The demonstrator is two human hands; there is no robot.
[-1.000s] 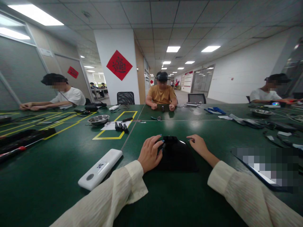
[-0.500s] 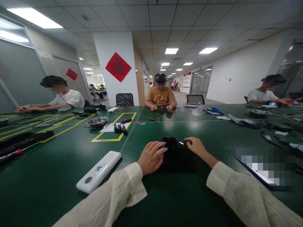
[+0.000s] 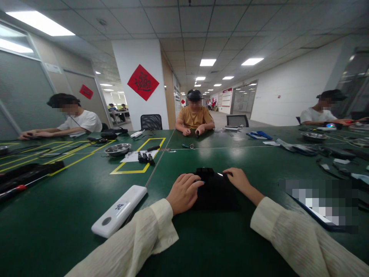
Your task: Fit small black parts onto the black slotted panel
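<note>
While the left hand point(image 3: 184, 193), fingers loosely parted, and right hand point(image 3: 239, 181), closure indeterminable, apparently steadied the panel point(image 3: 217, 195) at lower centre, the next move seemed to call for an even hold.

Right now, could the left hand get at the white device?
Probably yes: green tabletop shows between the left hand and the white device, with nothing seen blocking, though that hand is at the black panel.
</note>
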